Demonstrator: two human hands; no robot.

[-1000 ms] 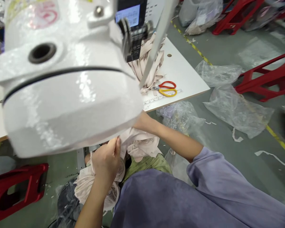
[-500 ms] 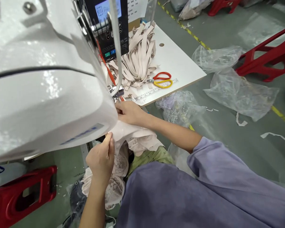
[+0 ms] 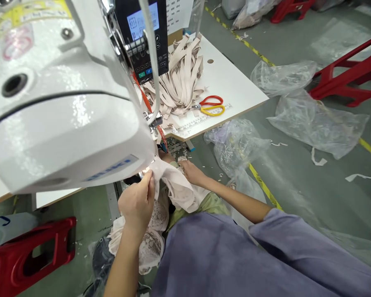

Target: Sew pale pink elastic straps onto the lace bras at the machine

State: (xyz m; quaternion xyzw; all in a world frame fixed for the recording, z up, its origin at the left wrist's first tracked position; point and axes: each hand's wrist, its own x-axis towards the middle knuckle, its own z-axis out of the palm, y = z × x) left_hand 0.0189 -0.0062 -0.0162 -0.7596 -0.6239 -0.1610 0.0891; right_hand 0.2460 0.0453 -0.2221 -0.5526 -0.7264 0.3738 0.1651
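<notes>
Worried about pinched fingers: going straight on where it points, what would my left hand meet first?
The left hand, pinching pink fabric, would likely meet the sewing machine head first, from below; depth unclear.

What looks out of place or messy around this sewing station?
Crumpled clear plastic bags and white fabric scraps lie strewn over the grey floor, and the pale pink strips sit in a tangled heap on the white table.

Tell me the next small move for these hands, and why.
Probably pull the right hand outward to smooth the pale fabric. The left hand pinches its edge right under the sewing machine head, while the cloth between the two hands sags in folds.
</notes>
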